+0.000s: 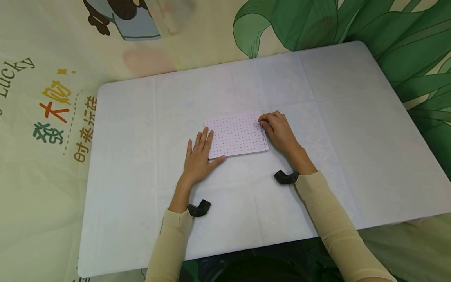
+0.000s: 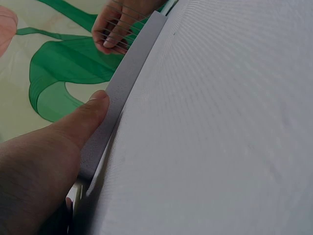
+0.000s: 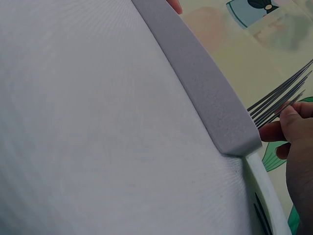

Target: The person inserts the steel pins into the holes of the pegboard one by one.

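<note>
A pale board (image 1: 234, 135) with a grid of small dark holes lies flat on the white table. Thin dark metal needles (image 3: 279, 94), several of them, stand in a row along its right edge. My left hand (image 1: 197, 162) is spread at the board's left side, its fingers along that edge and its thumb against the near side. At the far right corner, my right hand (image 1: 280, 129) pinches a needle between thumb and forefinger. In the left wrist view, the right hand (image 2: 117, 29) shows behind the row of needles.
The white table (image 1: 370, 156) extends widely around the board. A black wrist device (image 1: 199, 208) sits on the left wrist, and another black device (image 1: 286, 177) on the right. Behind the far edge hangs a printed cloth (image 1: 204, 23) with green leaves and lettering.
</note>
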{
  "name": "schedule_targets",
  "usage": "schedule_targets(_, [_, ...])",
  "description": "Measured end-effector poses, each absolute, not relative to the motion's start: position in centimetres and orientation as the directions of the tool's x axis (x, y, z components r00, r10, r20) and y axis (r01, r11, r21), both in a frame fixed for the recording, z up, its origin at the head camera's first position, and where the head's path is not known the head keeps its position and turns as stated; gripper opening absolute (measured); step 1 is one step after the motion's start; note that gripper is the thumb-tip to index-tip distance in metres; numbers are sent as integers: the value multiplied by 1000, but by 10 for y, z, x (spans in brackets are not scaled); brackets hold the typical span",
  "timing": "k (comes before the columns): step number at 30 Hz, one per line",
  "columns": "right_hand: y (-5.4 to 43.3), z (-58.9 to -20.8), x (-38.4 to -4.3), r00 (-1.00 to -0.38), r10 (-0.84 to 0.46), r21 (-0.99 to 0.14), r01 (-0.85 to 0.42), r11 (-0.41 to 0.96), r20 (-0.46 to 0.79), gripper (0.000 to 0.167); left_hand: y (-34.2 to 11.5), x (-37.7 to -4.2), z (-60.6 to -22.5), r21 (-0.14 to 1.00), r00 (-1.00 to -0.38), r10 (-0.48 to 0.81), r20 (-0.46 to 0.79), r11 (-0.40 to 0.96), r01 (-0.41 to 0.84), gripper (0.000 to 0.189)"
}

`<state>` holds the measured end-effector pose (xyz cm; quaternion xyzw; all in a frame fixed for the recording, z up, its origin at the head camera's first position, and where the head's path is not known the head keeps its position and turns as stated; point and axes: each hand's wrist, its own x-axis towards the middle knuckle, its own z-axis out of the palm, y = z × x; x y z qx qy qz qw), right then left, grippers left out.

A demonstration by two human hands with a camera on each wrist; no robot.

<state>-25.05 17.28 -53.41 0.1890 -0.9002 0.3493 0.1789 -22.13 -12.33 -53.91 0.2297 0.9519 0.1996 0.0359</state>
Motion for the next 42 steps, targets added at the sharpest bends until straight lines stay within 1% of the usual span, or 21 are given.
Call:
schedule_targets(7, [176,-533,-255,-863,-216,-565,-470,679,457,12,-120,-224,-537,405,-895,445,30,813,418,91])
schedule_targets(26, [181,-530,-268,-815,-232,-552,-540,635,531,7,-115,-231,-535,400,-902,431,22,823,403,92])
schedule_targets(33, [183,-533,-274,-815,-230,-548,-538,641,532,7,-113,-234,-534,407,-905,424,22,823,395,92])
schedule_targets(42, [187,-535,-277,-829,-227,-573,-525,629,511,10,-110,-236,-536,415,-908,418,15,824,386,91])
